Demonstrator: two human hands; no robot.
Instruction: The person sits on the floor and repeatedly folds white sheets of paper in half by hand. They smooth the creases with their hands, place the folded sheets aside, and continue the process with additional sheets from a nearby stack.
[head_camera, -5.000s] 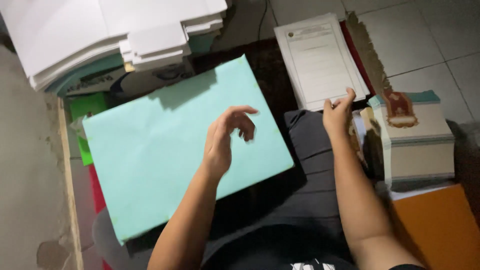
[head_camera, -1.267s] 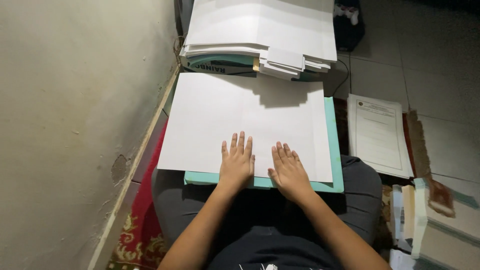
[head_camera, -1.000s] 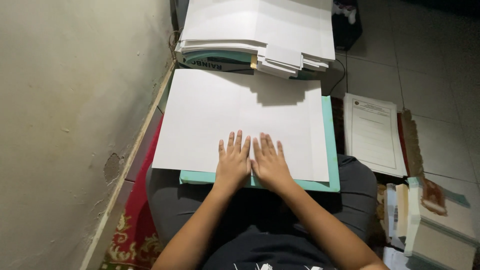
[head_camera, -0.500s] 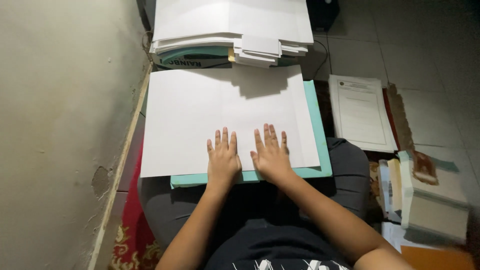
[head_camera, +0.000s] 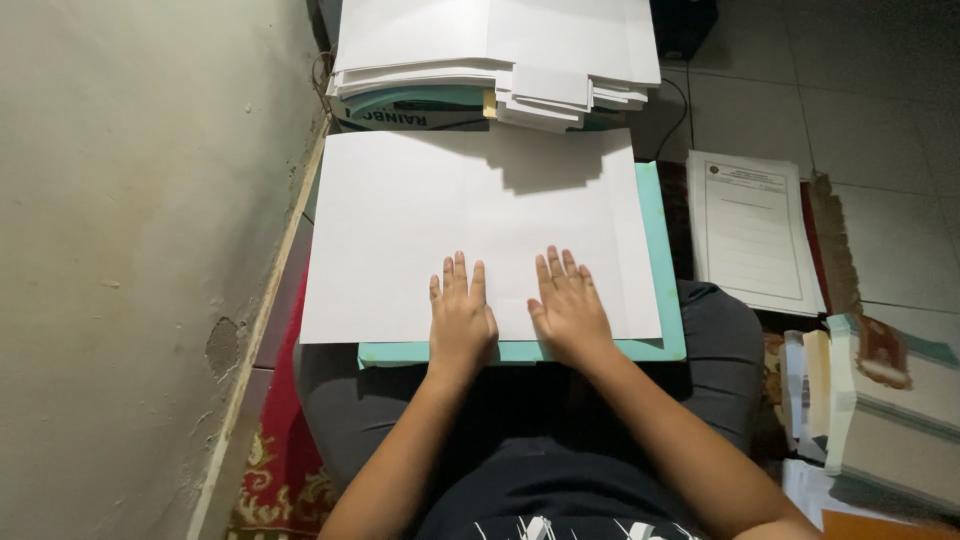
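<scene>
Person sits on the floor w/ a large white sheet (head_camera: 470, 230) spread over a pale teal board (head_camera: 668, 290) on the lap, centre of the frame. Left hand (head_camera: 460, 318) lies flat on the sheet's lower edge, fingers straight and close together, palm down, gripping nothing. Right hand (head_camera: 570, 308) just beside it, also flat and open, fingers slightly fanned, pressing on the paper, holding nothing. The two hands are near each other but not touching. Sheet covers most of the board; teal shows only along the right side and the bottom strip under the wrists.

Top centre: a thick stack of white paper (head_camera: 500, 45), its front edge overhanging the sheet's far edge and casting a shadow on it. Right of the board, a printed document (head_camera: 750, 230) lies on the tiled floor (head_camera: 880, 130). Lower right corner: piles of books (head_camera: 880, 400), edges toward us. Left third of the frame is a plain beige wall (head_camera: 130, 250) w/ a chipped patch; a red patterned rug (head_camera: 280, 450) shows at bottom left.
</scene>
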